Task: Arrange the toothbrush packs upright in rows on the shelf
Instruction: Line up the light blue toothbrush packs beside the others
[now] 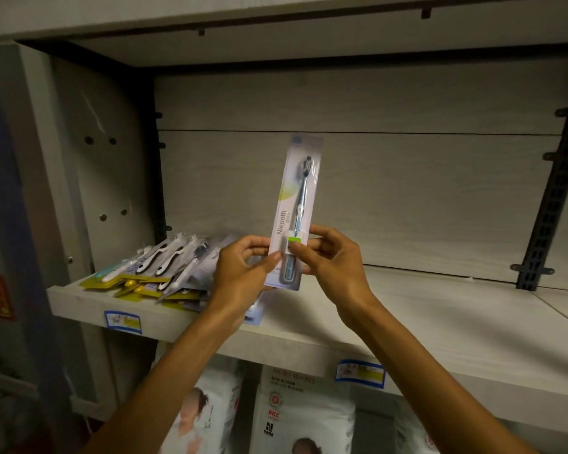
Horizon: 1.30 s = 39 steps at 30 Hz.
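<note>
A toothbrush pack [297, 194], pale card with a clear blister and a dark-bristled brush, stands upright above the white shelf [423, 322]. My left hand [243, 273] pinches its lower left edge, thumb on the front. My right hand [335, 260] pinches its lower right edge, thumb on a green label. At the shelf's left end several toothbrush packs [158, 270] lie flat in a loose pile, some with yellow card ends. More packs lie half hidden under my left wrist.
The shelf's back panel [391, 198] is pale wood grain, with a dark slotted upright [551, 191] at the right. Two price labels [359, 373] stick to the shelf's front edge. Packaged goods [302, 417] fill the shelf below.
</note>
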{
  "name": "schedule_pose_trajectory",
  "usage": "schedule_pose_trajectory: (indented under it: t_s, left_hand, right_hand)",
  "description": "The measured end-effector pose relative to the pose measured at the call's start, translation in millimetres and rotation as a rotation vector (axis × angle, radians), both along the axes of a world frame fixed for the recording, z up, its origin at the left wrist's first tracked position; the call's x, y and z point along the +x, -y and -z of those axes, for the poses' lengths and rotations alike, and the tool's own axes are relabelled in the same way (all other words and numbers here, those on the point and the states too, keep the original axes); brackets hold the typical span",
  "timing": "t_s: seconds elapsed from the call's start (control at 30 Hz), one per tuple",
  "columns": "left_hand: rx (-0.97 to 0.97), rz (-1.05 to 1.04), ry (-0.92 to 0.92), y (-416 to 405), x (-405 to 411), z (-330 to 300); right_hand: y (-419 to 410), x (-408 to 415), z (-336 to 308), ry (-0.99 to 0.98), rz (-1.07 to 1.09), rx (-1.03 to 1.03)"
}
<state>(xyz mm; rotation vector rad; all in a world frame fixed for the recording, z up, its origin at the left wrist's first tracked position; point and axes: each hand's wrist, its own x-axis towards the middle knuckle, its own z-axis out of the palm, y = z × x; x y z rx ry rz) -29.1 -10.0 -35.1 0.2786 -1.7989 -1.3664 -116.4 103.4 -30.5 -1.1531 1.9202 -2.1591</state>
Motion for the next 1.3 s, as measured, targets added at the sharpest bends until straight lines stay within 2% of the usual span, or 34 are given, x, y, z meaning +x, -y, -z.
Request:
schedule_pose_trajectory:
  t_s: [0.13,0.2,0.27,0.33,0.43,0.5,0.77,0.97,1.2,1.3]
  left_hand:
    - [0.045,0.039,0.056,16.8,6.8,-12.9]
    - [-0.121,-0.126,0.14,41.5,10.3,-23.2]
    - [-0.338,-0.311,0.305,64.4,13.0,-32.0]
    - [-0.485,-0.4,0.55,79.4,12.1,-35.4]
    - [-0.578,-0.431,0.891,97.7,3.1,-32.1]
    - [-0.6,-0.445,0.963,104.9,-3.4,-30.0]
    - [-0.574,-0.479,1.068,97.5,-11.4,-36.0]
    - [-0.472,-0.438,1.045,98.4,-12.4,-35.7]
    - [-0.339,-0.419,0.859,101.5,-15.0,-35.3]
    - [-0.249,-0.418,0.635,109.3,-11.8,-32.1]
  right_hand:
    - [-14.2,-5.7,-2.8,0.03,0.001,-0.013]
    - [-23.1,-10.2,-3.6,0.033,0.006,-0.017]
    - [-30.9,-14.5,-3.8,0.038,0.011,-0.017]
    - [-36.6,-17.2,-3.8,0.037,0.018,-0.013]
    - [-42.9,-18.7,-2.4,0.033,0.022,-0.012]
    - [-45.7,-18.1,-0.4,0.033,0.017,-0.01]
    - [-51.8,-14.3,2.3,0.052,-0.001,-0.007]
    - [-56.5,-8.2,2.7,0.047,-0.007,0.0]
    - [-64.9,-4.4,4.8,0.065,0.011,0.023]
    - [-71.1,-1.3,5.0,0.068,0.015,0.019]
